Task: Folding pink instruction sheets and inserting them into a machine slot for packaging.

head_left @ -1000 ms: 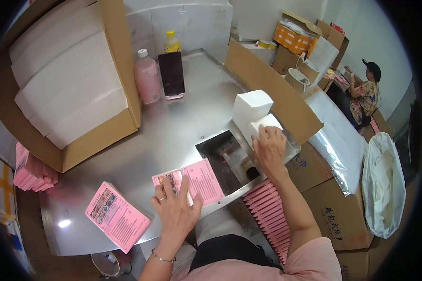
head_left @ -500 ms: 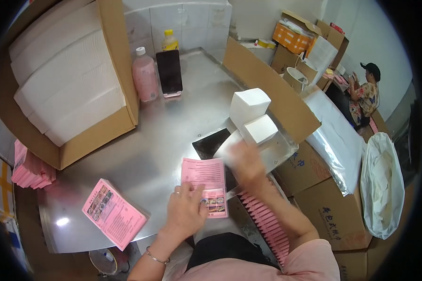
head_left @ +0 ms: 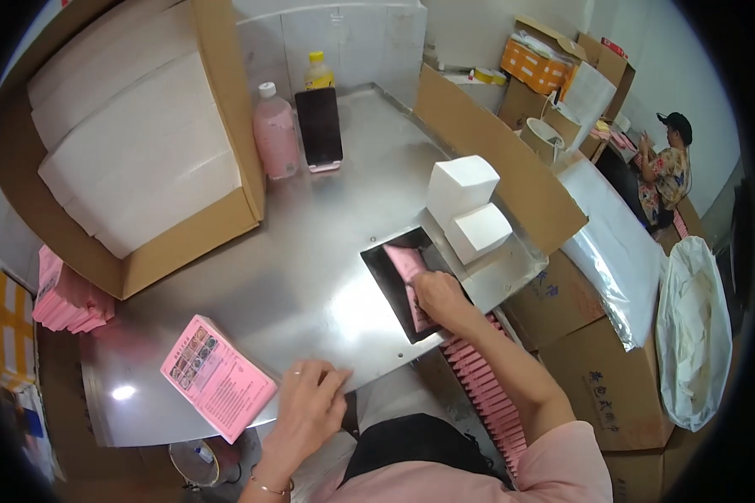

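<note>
My right hand [head_left: 445, 300] is closed on a folded pink packet [head_left: 406, 261], which lies tilted inside a dark rectangular opening [head_left: 384, 289] in the metal table. My fingers hide part of the packet. At the table's near edge rests my left hand [head_left: 312, 404], holding nothing, its fingers apart and slightly bent. Just left of it lies a stack of pink printed sleeves [head_left: 216, 381] with small pictures on top. Two white stacks of napkins, one taller [head_left: 461, 189] and one shorter [head_left: 480, 230], stand beyond the opening.
A large carton [head_left: 189, 251] full of white paper stacks stands at left, above pink bundles [head_left: 67, 293]. A pink bottle [head_left: 275, 138] and a phone [head_left: 320, 126] are at the back. Below right runs a row of pink packets [head_left: 486, 386]. Another person [head_left: 667, 172] sits far right.
My right hand has moved from the white stacks to the opening with a pink packet. The printed sleeve under my left hand is gone from the tabletop; that hand has drawn back toward the edge.
</note>
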The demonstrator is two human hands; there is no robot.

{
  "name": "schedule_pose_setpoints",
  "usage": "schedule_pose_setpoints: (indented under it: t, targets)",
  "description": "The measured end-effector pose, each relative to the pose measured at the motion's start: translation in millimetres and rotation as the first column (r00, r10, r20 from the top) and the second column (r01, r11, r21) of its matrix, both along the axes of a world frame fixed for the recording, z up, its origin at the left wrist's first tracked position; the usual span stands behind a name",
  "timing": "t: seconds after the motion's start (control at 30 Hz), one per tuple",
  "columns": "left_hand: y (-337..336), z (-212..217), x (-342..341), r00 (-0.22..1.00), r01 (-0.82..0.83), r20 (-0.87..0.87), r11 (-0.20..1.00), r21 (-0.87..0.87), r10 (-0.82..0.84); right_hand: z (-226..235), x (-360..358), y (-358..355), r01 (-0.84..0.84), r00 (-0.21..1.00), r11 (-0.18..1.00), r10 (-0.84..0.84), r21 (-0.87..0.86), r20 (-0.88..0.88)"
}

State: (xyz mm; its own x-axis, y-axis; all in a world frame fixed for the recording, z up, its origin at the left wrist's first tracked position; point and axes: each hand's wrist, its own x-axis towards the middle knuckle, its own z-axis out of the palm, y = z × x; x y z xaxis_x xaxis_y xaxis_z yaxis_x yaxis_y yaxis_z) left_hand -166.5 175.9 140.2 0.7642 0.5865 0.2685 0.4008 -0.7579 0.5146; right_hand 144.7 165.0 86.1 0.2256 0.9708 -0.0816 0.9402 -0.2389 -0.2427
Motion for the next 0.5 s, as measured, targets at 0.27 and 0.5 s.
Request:
schedule_pose_setpoints:
  t: [0.27, 0.5]
  targets:
    - [15.5, 3.0, -96.9, 0.707, -0.651, -0.034, 0.668, 0.361, 0.707, 60.9, 34.1, -20.7, 0.001, 0.794, 0.743, -0.407, 0.669, 0.451]
    - [21.0, 14.0, -37.8, 0.873, -0.408, 0.275, 0.912, -0.043, 0.403, 35.1, 66.6, -18.5, 0.055, 0.910, 0.693, -0.330, 0.719, 0.249]
